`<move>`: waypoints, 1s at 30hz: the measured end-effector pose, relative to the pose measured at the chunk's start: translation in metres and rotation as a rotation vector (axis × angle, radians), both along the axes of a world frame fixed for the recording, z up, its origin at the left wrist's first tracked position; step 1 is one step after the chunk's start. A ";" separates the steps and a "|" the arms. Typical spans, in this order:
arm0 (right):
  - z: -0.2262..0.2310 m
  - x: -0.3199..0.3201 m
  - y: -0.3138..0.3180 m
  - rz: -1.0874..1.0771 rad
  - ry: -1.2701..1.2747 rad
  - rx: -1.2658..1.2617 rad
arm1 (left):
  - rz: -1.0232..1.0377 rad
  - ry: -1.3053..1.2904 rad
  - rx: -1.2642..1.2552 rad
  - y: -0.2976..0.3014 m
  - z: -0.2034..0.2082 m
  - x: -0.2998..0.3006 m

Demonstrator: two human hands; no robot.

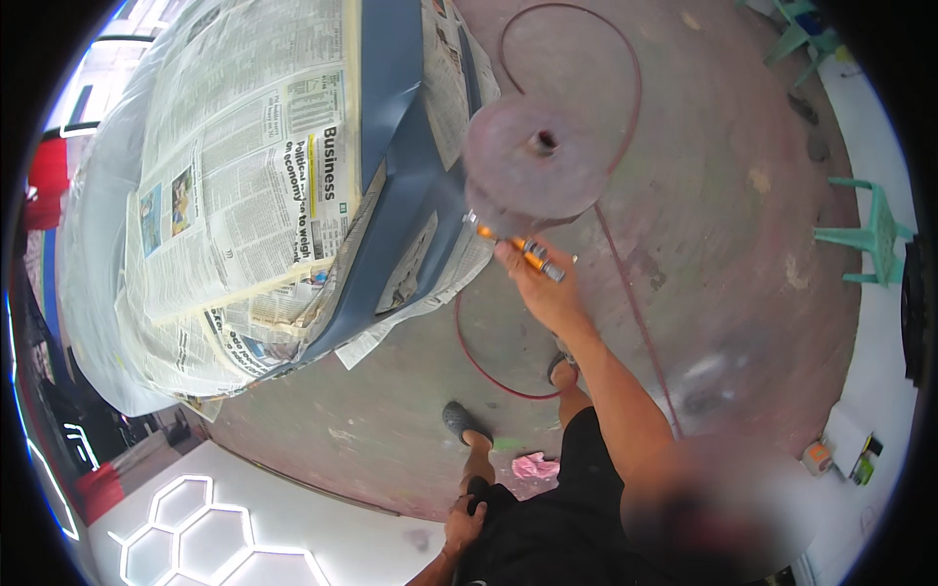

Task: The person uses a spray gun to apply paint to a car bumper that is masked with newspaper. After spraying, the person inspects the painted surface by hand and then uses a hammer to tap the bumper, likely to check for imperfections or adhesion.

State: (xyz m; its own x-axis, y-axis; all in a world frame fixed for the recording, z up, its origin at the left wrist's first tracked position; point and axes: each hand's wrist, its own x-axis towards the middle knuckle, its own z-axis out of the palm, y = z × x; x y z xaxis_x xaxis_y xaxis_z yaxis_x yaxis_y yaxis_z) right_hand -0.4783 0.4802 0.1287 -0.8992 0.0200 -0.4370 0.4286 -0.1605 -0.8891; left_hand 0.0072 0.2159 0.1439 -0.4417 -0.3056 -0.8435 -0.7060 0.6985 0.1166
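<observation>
My right hand [545,288] is wrapped round an orange and silver spray gun [532,252], its front end toward the bumper. A large, round, dusty grey-pink cup [508,161] with a hole in its top sits on the gun. To the left of it is a blue-grey car bumper [376,234], a small gap from the gun's front. Newspaper sheets [244,166] and tape mask the car around the bumper. Low beside my thigh, my left hand [463,524] has its fingers curled against something dark that I cannot make out.
A red hose [635,317] loops over the stained floor [723,244] and passes close to my feet. A pink crumpled cloth [535,466] lies near my legs. Green plastic stools [876,234] stand along the right wall. Clear sheeting [103,254] covers the car's left side.
</observation>
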 end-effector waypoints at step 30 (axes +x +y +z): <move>-0.100 -0.111 0.020 -0.110 0.072 -0.487 | -0.011 -0.200 -0.127 0.047 0.010 -0.038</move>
